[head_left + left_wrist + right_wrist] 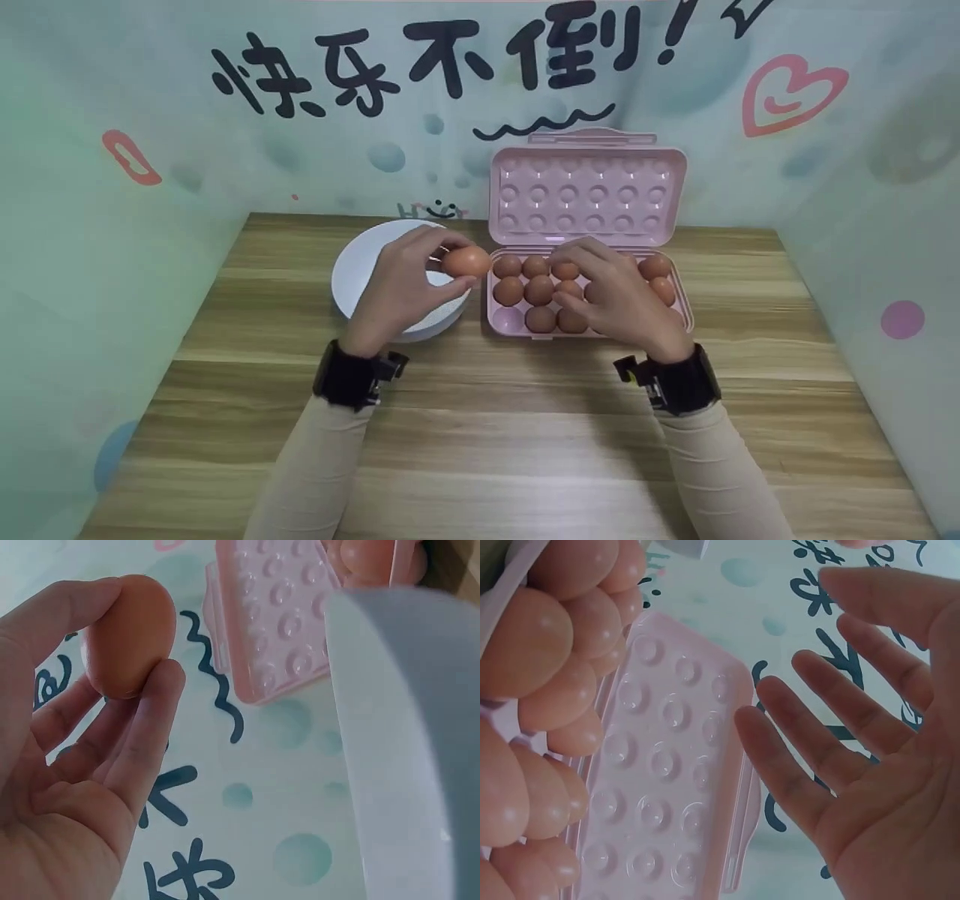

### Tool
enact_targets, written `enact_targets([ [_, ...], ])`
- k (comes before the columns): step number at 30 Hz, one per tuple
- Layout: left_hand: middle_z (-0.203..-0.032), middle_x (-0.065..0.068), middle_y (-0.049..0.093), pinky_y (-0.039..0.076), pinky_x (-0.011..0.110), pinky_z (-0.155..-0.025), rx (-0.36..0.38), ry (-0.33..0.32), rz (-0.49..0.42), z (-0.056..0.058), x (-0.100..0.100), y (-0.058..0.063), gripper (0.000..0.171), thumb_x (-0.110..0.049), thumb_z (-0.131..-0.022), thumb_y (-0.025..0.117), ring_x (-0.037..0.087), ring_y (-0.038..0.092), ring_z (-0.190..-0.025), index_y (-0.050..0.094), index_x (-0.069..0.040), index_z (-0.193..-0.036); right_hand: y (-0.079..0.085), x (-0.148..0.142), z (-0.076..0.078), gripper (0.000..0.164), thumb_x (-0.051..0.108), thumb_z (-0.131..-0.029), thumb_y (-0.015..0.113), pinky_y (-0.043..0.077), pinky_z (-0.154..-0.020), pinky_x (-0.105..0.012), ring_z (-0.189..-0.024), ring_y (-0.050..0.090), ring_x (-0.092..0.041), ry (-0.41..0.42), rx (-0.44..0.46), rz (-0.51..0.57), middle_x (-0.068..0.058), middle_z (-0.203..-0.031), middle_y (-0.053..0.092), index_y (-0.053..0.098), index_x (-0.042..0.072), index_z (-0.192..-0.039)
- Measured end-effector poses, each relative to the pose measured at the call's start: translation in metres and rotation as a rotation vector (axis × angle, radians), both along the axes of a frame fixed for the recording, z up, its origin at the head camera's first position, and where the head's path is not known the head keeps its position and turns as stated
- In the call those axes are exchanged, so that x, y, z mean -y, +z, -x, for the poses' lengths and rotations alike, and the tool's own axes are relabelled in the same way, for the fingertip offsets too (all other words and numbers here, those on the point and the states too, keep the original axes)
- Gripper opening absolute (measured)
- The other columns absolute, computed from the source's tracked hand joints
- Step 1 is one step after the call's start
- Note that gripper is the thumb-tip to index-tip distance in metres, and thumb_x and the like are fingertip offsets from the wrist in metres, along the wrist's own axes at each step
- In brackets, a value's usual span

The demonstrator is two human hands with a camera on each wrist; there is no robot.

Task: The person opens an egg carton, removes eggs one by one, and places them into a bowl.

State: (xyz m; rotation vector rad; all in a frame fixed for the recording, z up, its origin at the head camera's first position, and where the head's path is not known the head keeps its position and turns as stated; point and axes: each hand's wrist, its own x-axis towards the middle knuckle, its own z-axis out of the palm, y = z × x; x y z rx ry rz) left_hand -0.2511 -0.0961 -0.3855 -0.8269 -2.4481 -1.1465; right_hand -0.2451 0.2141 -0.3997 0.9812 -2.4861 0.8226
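Between the thumb and fingers of my left hand (409,281) is a brown egg (466,262), held above the right side of a white bowl (360,262). The left wrist view shows the same egg (131,637) pinched near the fingertips. My right hand (619,296) hovers over a pink egg carton (510,322), its fingers spread and holding nothing, as the right wrist view of the hand (870,742) confirms. Several brown eggs (540,291) sit in the carton's cups. The front left cup has no egg. Some cups are hidden under the right hand.
The carton's dimpled lid (585,195) stands open at the back, against a printed backdrop (315,165) with black lettering. Both the bowl and carton rest toward the far edge of a wooden table (495,450). Backdrop sheets also flank the table left and right.
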Motion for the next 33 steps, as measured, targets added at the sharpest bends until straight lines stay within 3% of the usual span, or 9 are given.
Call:
enact_targets([
  [10, -0.113, 0.007, 0.071, 0.058, 0.035, -0.087, 0.057, 0.009, 0.233, 0.021, 0.027, 0.011, 0.037, -0.018, -0.088, 0.086, 0.021, 0.068, -0.101, 0.071, -0.007, -0.12, -0.001, -0.004, -0.001, 0.041, 0.006, -0.086, 0.078, 0.049, -0.101, -0.041, -0.118, 0.063, -0.022, 0.008, 0.067, -0.049, -0.003, -0.127, 0.068, 0.072, 0.015, -0.125],
  [17, -0.108, 0.008, 0.071, 0.054, 0.038, -0.084, 0.181, 0.018, 0.351, 0.041, 0.042, 0.011, 0.035, -0.016, -0.087, 0.087, 0.025, 0.063, -0.097, 0.071, -0.006, -0.116, -0.001, -0.006, -0.001, 0.04, 0.005, -0.086, 0.078, 0.05, -0.102, -0.042, -0.121, 0.062, -0.024, -0.005, 0.08, -0.068, -0.006, -0.13, 0.066, 0.072, 0.012, -0.125],
  [24, -0.105, 0.014, 0.073, 0.05, 0.039, -0.081, 0.211, -0.012, 0.457, 0.056, 0.053, 0.003, 0.03, -0.014, -0.086, 0.083, 0.028, 0.061, -0.095, 0.07, -0.001, -0.11, -0.001, -0.007, -0.001, 0.042, 0.007, -0.086, 0.08, 0.048, -0.105, -0.042, -0.124, 0.06, -0.024, -0.026, 0.097, -0.082, -0.006, -0.134, 0.065, 0.071, 0.011, -0.127],
  [33, -0.098, 0.018, 0.071, 0.049, 0.043, -0.083, 0.268, -0.033, 0.586, 0.064, 0.066, -0.011, 0.026, -0.01, -0.084, 0.077, 0.033, 0.059, -0.092, 0.071, 0.004, -0.105, -0.003, -0.008, -0.001, 0.045, 0.007, -0.086, 0.079, 0.049, -0.103, -0.042, -0.124, 0.059, -0.023, 0.001, 0.081, -0.107, -0.008, -0.133, 0.065, 0.071, 0.012, -0.13],
])
